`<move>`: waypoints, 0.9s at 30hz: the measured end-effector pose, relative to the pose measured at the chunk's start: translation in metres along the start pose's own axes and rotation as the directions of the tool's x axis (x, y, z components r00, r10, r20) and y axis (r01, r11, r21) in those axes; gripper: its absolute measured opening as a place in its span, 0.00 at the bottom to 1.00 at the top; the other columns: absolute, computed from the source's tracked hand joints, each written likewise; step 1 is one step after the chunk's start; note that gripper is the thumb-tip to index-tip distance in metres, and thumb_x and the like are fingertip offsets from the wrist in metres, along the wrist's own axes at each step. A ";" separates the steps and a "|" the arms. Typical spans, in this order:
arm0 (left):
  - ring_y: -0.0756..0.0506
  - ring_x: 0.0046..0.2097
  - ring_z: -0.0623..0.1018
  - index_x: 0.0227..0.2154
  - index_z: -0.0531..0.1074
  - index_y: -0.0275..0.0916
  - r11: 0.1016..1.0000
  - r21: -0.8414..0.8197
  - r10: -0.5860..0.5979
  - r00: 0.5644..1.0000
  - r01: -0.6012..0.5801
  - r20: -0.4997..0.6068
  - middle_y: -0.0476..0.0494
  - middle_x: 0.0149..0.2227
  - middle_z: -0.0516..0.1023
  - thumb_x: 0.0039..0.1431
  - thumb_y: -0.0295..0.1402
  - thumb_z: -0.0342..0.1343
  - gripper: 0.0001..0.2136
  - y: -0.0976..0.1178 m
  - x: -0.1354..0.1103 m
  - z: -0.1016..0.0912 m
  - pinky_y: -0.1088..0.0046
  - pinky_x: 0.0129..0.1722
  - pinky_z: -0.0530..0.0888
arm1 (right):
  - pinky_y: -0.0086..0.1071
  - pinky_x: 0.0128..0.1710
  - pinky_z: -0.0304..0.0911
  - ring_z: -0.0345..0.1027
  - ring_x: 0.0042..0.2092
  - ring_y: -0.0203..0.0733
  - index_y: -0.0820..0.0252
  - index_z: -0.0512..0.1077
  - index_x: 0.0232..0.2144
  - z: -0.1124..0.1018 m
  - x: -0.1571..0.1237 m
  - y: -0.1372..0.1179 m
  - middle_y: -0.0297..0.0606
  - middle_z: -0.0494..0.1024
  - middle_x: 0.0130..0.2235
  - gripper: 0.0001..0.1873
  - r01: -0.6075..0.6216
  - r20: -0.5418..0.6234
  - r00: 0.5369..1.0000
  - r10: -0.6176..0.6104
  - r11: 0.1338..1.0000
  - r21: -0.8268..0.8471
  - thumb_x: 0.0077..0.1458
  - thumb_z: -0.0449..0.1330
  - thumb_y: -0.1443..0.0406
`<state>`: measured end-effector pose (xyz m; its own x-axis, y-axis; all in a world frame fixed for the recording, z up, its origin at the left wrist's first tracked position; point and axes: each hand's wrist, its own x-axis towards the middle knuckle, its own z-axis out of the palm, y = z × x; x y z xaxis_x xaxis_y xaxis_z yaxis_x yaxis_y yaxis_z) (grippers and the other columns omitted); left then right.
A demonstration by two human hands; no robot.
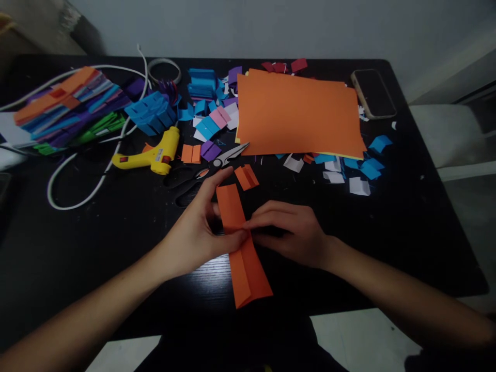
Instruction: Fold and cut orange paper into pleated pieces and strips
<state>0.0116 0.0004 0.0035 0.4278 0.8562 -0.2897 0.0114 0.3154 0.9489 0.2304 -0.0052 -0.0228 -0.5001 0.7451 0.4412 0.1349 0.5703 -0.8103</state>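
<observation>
A long folded strip of orange paper (243, 258) lies on the black table (96, 243) near its front edge. My left hand (196, 227) presses it from the left, fingers curled, thumb on the strip's middle. My right hand (294, 230) comes from the right, its fingertips pinching the same spot on the strip. Just beyond the hands lie black-handled scissors (205, 173) and a small folded orange piece (246, 176).
A stack of orange sheets (298, 113) lies at the back centre with a phone (372, 93) to its right. A yellow glue gun (153, 155) with a white cable (77, 194) sits at left, beside piles of folded coloured paper (70, 106). Paper scraps (349, 173) are scattered around.
</observation>
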 end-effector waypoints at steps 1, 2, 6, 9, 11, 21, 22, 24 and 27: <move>0.45 0.27 0.84 0.72 0.49 0.44 1.000 -0.006 -0.002 1.000 0.002 -0.008 0.51 0.29 0.82 0.51 0.24 0.68 0.48 0.000 0.000 0.001 0.75 0.26 0.81 | 0.28 0.43 0.77 0.80 0.41 0.38 0.65 0.80 0.45 0.000 0.000 0.000 0.43 0.83 0.40 0.08 -0.002 -0.002 1.000 0.002 1.000 -0.001 0.62 0.67 0.71; 0.45 0.28 0.84 0.71 0.50 0.43 1.000 -0.012 0.000 1.000 0.000 -0.017 0.51 0.30 0.82 0.51 0.24 0.68 0.47 0.000 0.000 0.001 0.74 0.26 0.81 | 0.29 0.42 0.77 0.80 0.41 0.38 0.63 0.80 0.45 0.000 0.001 0.000 0.42 0.83 0.40 0.08 -0.009 -0.002 1.000 0.009 1.000 -0.002 0.63 0.67 0.71; 0.43 0.30 0.85 0.66 0.56 0.41 1.000 -0.014 0.020 0.999 -0.020 -0.038 0.50 0.29 0.82 0.52 0.28 0.70 0.41 0.002 0.000 0.000 0.73 0.28 0.82 | 0.31 0.41 0.77 0.80 0.41 0.38 0.58 0.80 0.46 -0.001 0.002 -0.001 0.40 0.84 0.41 0.08 -0.050 -0.011 0.999 0.050 0.999 -0.002 0.63 0.66 0.69; 0.44 0.33 0.86 0.60 0.62 0.42 0.998 0.035 0.062 0.997 -0.060 -0.048 0.51 0.31 0.82 0.53 0.27 0.70 0.33 0.004 0.002 -0.004 0.73 0.31 0.83 | 0.32 0.39 0.75 0.79 0.40 0.38 0.59 0.80 0.45 -0.003 0.003 0.001 0.40 0.83 0.40 0.08 -0.090 -0.012 0.996 0.091 0.996 0.028 0.63 0.66 0.70; 0.45 0.33 0.85 0.57 0.65 0.43 0.994 0.060 0.095 0.994 -0.091 -0.060 0.50 0.33 0.83 0.52 0.26 0.70 0.31 0.004 0.004 -0.007 0.73 0.32 0.83 | 0.31 0.39 0.75 0.79 0.41 0.38 0.59 0.80 0.44 -0.003 0.003 0.002 0.40 0.83 0.40 0.07 -0.120 -0.012 0.993 0.121 0.992 0.050 0.62 0.67 0.70; 0.49 0.32 0.81 0.52 0.69 0.43 0.976 0.125 0.205 0.952 -0.180 -0.227 0.50 0.39 0.80 0.48 0.27 0.73 0.29 0.003 0.004 -0.007 0.75 0.29 0.80 | 0.31 0.45 0.78 0.81 0.45 0.39 0.58 0.80 0.46 -0.002 0.007 -0.006 0.38 0.85 0.43 0.10 -0.530 0.084 0.825 0.558 0.715 0.456 0.61 0.67 0.67; 0.49 0.33 0.81 0.52 0.69 0.43 0.974 0.121 0.218 0.944 -0.193 -0.249 0.50 0.39 0.80 0.48 0.28 0.73 0.28 0.002 0.004 -0.006 0.74 0.31 0.80 | 0.31 0.45 0.78 0.81 0.45 0.39 0.58 0.81 0.46 -0.002 0.008 -0.006 0.38 0.85 0.43 0.10 -0.564 0.115 0.796 0.595 0.658 0.499 0.61 0.68 0.66; 0.48 0.35 0.80 0.49 0.70 0.43 0.968 0.137 0.241 0.926 -0.208 -0.290 0.50 0.40 0.79 0.48 0.29 0.73 0.26 0.001 0.003 -0.004 0.73 0.33 0.80 | 0.31 0.45 0.78 0.81 0.45 0.39 0.58 0.81 0.44 -0.003 0.010 -0.006 0.38 0.85 0.42 0.09 -0.609 0.170 0.747 0.642 0.560 0.561 0.61 0.69 0.64; 0.49 0.32 0.77 0.45 0.72 0.44 0.953 0.229 0.267 0.901 -0.196 -0.341 0.52 0.35 0.77 0.50 0.30 0.73 0.20 0.000 0.000 0.000 0.72 0.32 0.77 | 0.31 0.45 0.78 0.81 0.43 0.38 0.58 0.82 0.42 -0.001 0.010 -0.006 0.37 0.85 0.41 0.10 -0.625 0.203 0.709 0.676 0.468 0.626 0.58 0.72 0.63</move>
<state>0.0112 0.0003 0.0031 0.0802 0.9955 -0.0502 0.1344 0.0391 0.9902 0.2258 -0.0010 -0.0132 -0.4369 0.8434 -0.3129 -0.1597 -0.4150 -0.8957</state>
